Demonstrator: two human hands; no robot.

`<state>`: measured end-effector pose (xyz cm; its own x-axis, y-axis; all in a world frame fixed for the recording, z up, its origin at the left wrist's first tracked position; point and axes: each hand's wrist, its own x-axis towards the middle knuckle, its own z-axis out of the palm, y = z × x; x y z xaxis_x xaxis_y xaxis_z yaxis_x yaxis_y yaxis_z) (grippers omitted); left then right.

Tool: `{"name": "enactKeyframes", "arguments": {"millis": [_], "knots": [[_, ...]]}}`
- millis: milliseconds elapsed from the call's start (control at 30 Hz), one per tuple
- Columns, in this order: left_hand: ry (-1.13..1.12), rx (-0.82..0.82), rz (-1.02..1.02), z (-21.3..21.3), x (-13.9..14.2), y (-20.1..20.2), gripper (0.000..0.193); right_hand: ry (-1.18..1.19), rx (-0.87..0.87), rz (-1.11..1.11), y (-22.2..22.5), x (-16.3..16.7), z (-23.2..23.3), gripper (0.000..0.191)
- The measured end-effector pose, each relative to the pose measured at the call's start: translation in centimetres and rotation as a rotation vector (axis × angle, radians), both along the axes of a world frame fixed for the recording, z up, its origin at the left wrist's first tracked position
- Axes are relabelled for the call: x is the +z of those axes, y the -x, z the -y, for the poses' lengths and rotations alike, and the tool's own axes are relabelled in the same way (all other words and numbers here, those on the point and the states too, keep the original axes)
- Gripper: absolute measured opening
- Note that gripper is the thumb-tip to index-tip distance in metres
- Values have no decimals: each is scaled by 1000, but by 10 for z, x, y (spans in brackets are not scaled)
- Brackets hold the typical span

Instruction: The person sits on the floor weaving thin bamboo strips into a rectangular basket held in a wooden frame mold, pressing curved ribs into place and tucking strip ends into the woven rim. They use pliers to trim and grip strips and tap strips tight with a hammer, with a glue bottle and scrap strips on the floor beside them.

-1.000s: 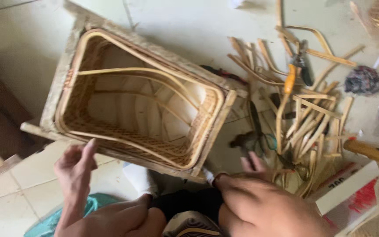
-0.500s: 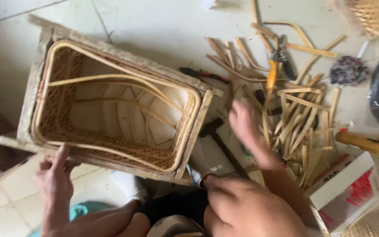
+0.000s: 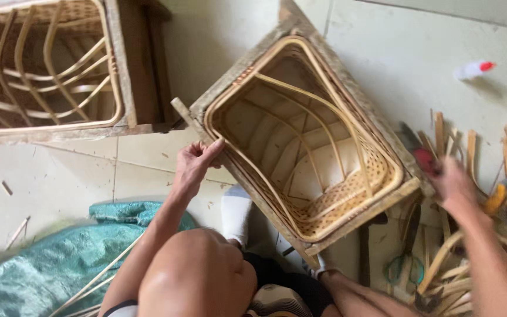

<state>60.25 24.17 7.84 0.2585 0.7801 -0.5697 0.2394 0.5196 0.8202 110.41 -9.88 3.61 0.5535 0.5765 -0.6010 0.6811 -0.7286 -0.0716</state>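
A rattan basket sits inside a rough wooden frame (image 3: 330,82) on the tiled floor, tilted diagonally in front of my knees. My left hand (image 3: 198,161) grips the near left edge of that frame, fingers curled over the rim. My right hand (image 3: 454,189) is stretched out to the right beyond the frame's corner. It is blurred, and it lies against a red-handled tool (image 3: 425,157) at the edge of a pile of bamboo strips (image 3: 470,252). Whether its fingers hold the tool I cannot tell.
A second framed basket (image 3: 48,64) stands at the top left. A teal cloth (image 3: 42,258) lies at the lower left. Green-handled scissors (image 3: 403,267), an orange-handled tool (image 3: 494,199) and a white bottle with a red cap (image 3: 470,70) are on the right.
The basket has turned and shifted right in view, and a second basket has come into sight. My left hand took hold of the frame's edge. My right hand reached further right to the tools.
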Motion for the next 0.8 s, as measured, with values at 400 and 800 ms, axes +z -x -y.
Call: {"name": "enactKeyframes", "arguments": {"millis": [400,800], "knots": [[-37,48,70,-29,13,-1,46,398,-55,-276,103,204,-115,38],[-35,9,120,-40,10,10,48,397,391,-476,264,210,-368,54]]}}
